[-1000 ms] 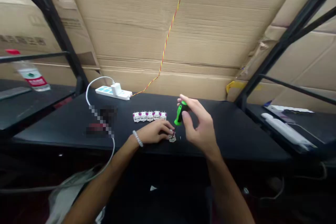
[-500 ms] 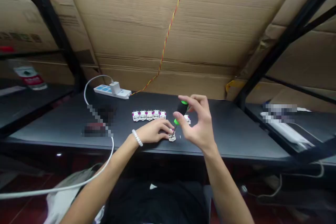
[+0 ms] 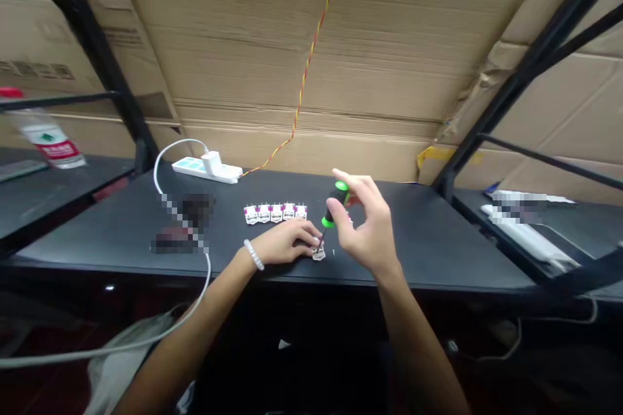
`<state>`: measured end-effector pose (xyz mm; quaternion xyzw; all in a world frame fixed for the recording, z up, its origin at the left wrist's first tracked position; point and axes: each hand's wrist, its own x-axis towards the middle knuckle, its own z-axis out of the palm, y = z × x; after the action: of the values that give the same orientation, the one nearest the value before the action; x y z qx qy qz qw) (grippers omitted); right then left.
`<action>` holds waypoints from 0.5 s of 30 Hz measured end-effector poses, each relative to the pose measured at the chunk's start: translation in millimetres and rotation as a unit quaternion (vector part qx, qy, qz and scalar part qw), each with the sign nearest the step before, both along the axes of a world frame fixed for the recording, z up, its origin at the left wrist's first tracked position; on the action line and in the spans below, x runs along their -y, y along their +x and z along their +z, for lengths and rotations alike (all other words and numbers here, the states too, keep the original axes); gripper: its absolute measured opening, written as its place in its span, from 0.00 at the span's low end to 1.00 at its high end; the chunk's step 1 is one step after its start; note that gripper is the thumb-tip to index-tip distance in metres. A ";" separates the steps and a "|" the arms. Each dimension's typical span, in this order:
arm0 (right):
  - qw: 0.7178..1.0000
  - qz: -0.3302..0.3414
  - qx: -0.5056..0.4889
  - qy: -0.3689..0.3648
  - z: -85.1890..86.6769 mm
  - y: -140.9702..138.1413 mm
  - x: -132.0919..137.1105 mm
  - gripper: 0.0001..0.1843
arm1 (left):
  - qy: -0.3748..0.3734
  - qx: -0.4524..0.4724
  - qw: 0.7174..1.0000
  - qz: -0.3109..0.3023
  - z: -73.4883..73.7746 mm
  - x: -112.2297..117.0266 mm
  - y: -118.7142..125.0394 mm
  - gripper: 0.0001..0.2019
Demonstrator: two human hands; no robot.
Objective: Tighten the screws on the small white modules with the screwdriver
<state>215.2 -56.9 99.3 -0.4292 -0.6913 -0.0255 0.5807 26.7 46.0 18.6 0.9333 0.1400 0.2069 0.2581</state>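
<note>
My right hand (image 3: 367, 230) grips a small screwdriver with a green and black handle (image 3: 335, 204), tilted, its tip down on a small white part (image 3: 318, 253) on the black table (image 3: 413, 240). My left hand (image 3: 287, 243), a white bead bracelet at its wrist, lies on the table with closed fingers pinching that white part. Just behind the left hand stands a row of several small white and magenta parts (image 3: 275, 213). A tiny white screw (image 3: 333, 251) lies right of the held part.
A white power strip (image 3: 204, 170) with a plugged charger and white cable (image 3: 168, 162) sits at the back left. A red-yellow twisted wire (image 3: 306, 71) hangs down the cardboard wall. A blurred dark object (image 3: 182, 230) lies left. A bottle (image 3: 46, 139) stands on the left shelf.
My right hand's fingers shifted around the screwdriver handle as it turned; the handle's tilt changed slightly. The left hand stayed on the white part. The view shifted a little.
</note>
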 end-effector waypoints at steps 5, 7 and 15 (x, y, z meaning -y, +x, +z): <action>0.999 0.027 -0.014 -0.015 -1.5 1.9 -2.3 0.23 | -0.006 0.002 1.000 -0.002 0.7 0.6 -0.1 0.06; 1.000 -0.006 -0.003 -0.002 -0.3 1.1 -3.0 0.21 | -0.009 0.002 1.000 -0.006 0.2 1.2 0.3 0.05; 1.000 0.020 0.001 -0.016 -2.6 1.8 -2.9 0.30 | -0.018 -0.003 1.000 -0.009 -0.8 1.6 1.4 0.05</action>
<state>217.0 -54.0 96.7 -0.4247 -0.7007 -0.0030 0.5733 28.1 44.4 17.7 0.9305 0.1361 0.1991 0.2758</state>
